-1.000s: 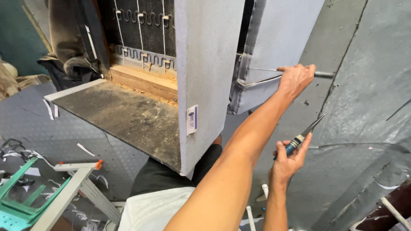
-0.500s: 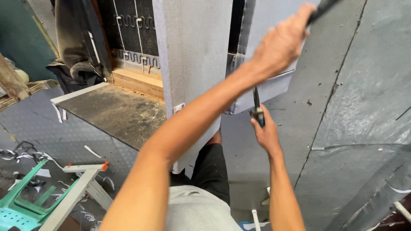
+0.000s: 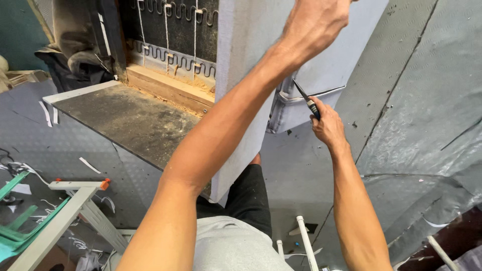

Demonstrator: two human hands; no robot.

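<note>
Grey padded sheeting [image 3: 427, 100] covers the floor and the slope to my right, scattered with dust and scraps. Ahead of me stands a sofa frame [image 3: 246, 75] on end, wrapped in pale grey fabric, with zigzag springs [image 3: 170, 60] and a bare wooden rail [image 3: 165, 88] showing in its open side. A dark dusty board [image 3: 125, 118] runs out from that rail toward the left.

My right hand [image 3: 327, 125] is clenched around the dark handle of a pointed tool [image 3: 307, 100], its thin metal tip touching the folded fabric edge [image 3: 306, 95] at the lower corner of the frame. My left hand [image 3: 314, 25] is raised high across the view at the top edge, closed into a fist; whatever it holds runs out of the picture, so I cannot tell what it is.

Below, I see my grey shirt [image 3: 231, 246] and dark shorts [image 3: 248, 195]. A green and white folding stand [image 3: 45, 221] sits at the lower left, with white pipes [image 3: 306, 241] near my legs.
</note>
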